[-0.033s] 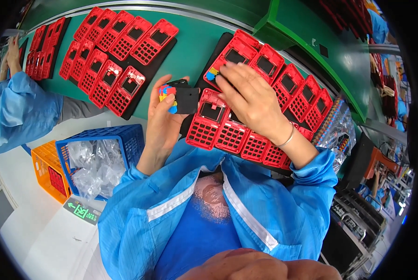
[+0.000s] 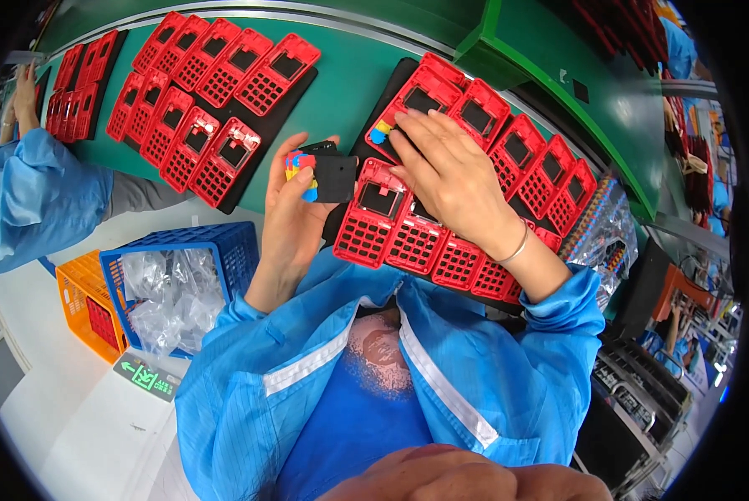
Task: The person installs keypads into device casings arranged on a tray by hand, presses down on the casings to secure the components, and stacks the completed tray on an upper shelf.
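Observation:
My left hand (image 2: 293, 200) is closed round a small stack of black square pads (image 2: 337, 179) with red, yellow and blue tabs, held upright left of the nearer red housings. With fingers stretched out, my right hand (image 2: 454, 171) lies over a red handset housing (image 2: 378, 138) at the back left of the right-hand group. A yellow and blue tab (image 2: 380, 132) sticks out beside its fingertips; whatever lies under the palm is hidden. Just in front is another red housing (image 2: 366, 225) with a dark window and rows of key openings.
More red housings (image 2: 278, 73) lie in two rows on a black tray at left on the green table (image 2: 341, 75). A blue crate (image 2: 224, 250) with clear bags stands beside an orange crate (image 2: 78, 292). At far left is another person's blue sleeve (image 2: 32, 192). A green shelf (image 2: 558, 100) borders the right.
My right hand has shifted very slightly, its fingertips a little farther back over the housing. The left hand and its stack of pads are almost still.

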`<act>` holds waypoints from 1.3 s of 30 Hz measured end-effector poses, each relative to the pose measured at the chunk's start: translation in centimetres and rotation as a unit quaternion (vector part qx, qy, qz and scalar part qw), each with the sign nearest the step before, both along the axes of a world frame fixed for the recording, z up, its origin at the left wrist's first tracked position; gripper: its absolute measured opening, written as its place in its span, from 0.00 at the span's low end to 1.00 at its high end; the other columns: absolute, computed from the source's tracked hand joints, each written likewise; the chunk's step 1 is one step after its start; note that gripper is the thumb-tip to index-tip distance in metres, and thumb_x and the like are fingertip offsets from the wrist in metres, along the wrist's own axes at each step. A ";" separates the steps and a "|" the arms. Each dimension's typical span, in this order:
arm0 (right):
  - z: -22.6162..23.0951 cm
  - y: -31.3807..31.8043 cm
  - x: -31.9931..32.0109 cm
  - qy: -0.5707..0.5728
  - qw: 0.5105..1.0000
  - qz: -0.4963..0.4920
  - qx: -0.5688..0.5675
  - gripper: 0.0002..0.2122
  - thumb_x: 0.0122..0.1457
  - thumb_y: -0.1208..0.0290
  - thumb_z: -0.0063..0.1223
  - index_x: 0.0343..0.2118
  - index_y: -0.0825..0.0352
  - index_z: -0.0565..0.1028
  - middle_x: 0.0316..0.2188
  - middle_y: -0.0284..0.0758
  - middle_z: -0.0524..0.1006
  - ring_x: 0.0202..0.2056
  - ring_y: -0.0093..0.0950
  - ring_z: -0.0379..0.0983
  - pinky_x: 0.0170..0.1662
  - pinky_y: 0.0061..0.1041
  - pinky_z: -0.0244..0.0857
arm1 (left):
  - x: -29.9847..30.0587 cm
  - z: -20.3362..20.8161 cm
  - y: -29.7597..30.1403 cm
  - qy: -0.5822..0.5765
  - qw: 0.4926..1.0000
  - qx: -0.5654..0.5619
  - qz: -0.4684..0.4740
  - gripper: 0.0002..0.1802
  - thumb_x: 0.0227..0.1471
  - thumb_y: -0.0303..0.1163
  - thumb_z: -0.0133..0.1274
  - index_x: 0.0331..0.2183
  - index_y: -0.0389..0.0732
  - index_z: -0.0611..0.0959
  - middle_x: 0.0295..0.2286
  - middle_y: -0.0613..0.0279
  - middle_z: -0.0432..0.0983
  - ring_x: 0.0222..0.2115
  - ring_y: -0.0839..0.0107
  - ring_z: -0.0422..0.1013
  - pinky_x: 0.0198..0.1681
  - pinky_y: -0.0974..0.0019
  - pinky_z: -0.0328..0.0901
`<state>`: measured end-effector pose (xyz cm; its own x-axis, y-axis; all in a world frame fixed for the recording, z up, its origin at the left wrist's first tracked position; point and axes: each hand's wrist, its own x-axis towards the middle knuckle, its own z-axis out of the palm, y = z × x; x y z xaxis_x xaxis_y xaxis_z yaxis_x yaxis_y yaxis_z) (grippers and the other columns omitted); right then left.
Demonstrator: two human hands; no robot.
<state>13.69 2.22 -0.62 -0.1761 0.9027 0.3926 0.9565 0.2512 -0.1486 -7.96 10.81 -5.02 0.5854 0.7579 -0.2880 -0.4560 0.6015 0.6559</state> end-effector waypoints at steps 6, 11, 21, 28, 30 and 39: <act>-0.5 -0.6 0.2 0.000 0.999 -0.010 -0.046 0.21 0.55 0.64 0.67 0.49 0.72 0.81 0.51 0.45 0.80 0.56 0.39 0.76 0.67 0.46 0.61 | 0.2 -0.3 0.3 0.002 1.000 0.000 0.003 0.30 0.65 0.34 0.51 0.64 0.41 0.62 0.60 0.38 0.67 0.56 0.45 0.73 0.54 0.52 0.75; 1.9 0.2 0.1 0.050 0.999 0.018 0.000 0.19 0.56 0.64 0.67 0.47 0.71 0.81 0.46 0.42 0.81 0.49 0.39 0.79 0.60 0.42 0.67 | 0.5 -0.1 0.2 -0.014 1.000 0.008 0.001 0.33 0.63 0.29 0.55 0.65 0.41 0.62 0.60 0.39 0.67 0.57 0.48 0.72 0.57 0.51 0.74; 3.9 -1.6 0.8 0.294 0.950 -0.100 -0.019 0.10 0.53 0.73 0.68 0.38 0.67 0.84 0.29 0.36 0.81 0.29 0.33 0.80 0.29 0.28 0.72 | 1.5 0.6 -0.6 -0.058 0.996 0.064 -0.019 0.36 0.61 0.29 0.60 0.64 0.45 0.62 0.62 0.42 0.65 0.56 0.53 0.73 0.55 0.50 0.75; 2.5 -4.4 3.9 0.227 0.952 -0.195 -0.063 0.09 0.54 0.69 0.69 0.36 0.66 0.85 0.30 0.36 0.83 0.34 0.34 0.78 0.45 0.33 0.65 | 1.6 0.6 -0.6 -0.036 0.998 0.057 -0.013 0.35 0.61 0.28 0.59 0.64 0.45 0.62 0.61 0.42 0.65 0.55 0.48 0.73 0.53 0.51 0.77; 1.6 -4.3 3.8 0.188 0.960 -0.201 -0.040 0.09 0.54 0.69 0.69 0.36 0.65 0.85 0.30 0.36 0.83 0.34 0.33 0.77 0.45 0.32 0.63 | 1.9 0.6 -0.6 -0.073 0.997 0.035 -0.016 0.34 0.60 0.23 0.59 0.63 0.43 0.64 0.60 0.43 0.67 0.55 0.51 0.74 0.56 0.46 0.75; -0.5 -3.9 4.5 0.162 0.959 -0.230 0.021 0.08 0.55 0.67 0.69 0.36 0.61 0.84 0.26 0.31 0.80 0.31 0.31 0.73 0.44 0.32 0.60 | 1.7 0.5 -1.0 -0.056 0.998 0.042 -0.005 0.33 0.61 0.22 0.58 0.63 0.43 0.63 0.60 0.41 0.66 0.55 0.49 0.73 0.56 0.45 0.75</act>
